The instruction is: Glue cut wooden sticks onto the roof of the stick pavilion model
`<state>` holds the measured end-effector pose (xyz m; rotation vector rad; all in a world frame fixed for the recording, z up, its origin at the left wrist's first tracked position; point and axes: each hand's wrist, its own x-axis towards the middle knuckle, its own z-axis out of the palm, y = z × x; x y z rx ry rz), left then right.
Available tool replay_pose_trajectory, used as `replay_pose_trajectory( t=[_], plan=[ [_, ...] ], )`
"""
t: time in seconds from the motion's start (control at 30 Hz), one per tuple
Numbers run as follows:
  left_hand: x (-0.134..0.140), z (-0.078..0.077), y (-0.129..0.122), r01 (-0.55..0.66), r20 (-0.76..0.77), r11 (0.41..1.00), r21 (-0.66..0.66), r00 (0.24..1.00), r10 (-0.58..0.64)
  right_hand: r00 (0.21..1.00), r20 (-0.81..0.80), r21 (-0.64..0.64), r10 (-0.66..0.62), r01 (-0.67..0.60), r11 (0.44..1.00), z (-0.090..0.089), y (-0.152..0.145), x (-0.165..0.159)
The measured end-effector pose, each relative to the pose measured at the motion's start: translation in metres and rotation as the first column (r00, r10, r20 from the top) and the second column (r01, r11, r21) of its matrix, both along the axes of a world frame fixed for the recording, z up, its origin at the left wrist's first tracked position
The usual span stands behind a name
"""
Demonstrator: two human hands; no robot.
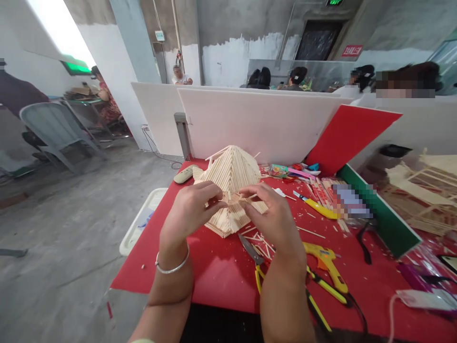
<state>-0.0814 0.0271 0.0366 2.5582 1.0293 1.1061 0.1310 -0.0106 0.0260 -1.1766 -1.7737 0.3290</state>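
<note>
A model built of thin wooden sticks stands on the red tabletop, its ribbed roof rising to a peak with a flared lower tier at the front. My left hand, a silver bangle at its wrist, comes in from the left with thumb and forefinger bent together at the model's front. Opposite it, my right hand curls its thumb and forefinger in the same way by the lower tier. Whatever lies between the fingertips of either hand is too small to tell. Below the right hand lie yellow-handled pliers and loose sticks.
To the right lie a yellow glue gun, a yellow utility knife and bundled sticks. A green board stands beyond them, beside another stick model. White partition boards close off the back. Other people sit behind.
</note>
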Motion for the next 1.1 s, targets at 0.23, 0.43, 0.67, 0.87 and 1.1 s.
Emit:
replay_pose_trajectory(
  t=[0.23, 0.43, 0.67, 0.87, 1.1],
  plan=[
    [0.006, -0.007, 0.011, 0.038, 0.035, 0.999, -0.005, 0.999, -0.037, 0.993, -0.117, -0.001, 0.004, -0.004, 1.0, -0.007, 0.014, -0.01],
    [0.006, -0.006, 0.013, 0.025, 0.073, 1.0, -0.003, 0.997, -0.025, 0.993, -0.115, -0.017, 0.029, -0.031, 0.999, 0.0, 0.021, -0.002],
    [0.008, -0.007, 0.017, 0.034, 0.036, 0.999, -0.026, 0.999, -0.033, 0.993, -0.102, 0.002, 0.065, -0.065, 0.998, -0.003, 0.029, -0.001],
    [0.009, -0.008, 0.021, 0.059, 0.071, 0.998, -0.024, 0.996, -0.057, 0.994, -0.068, 0.025, 0.085, -0.083, 0.996, -0.003, 0.031, 0.0],
    [0.009, -0.009, 0.022, 0.061, 0.071, 0.998, -0.026, 0.996, -0.059, 0.993, -0.037, 0.037, 0.108, -0.107, 0.994, 0.0, 0.029, -0.001]
  ],
)
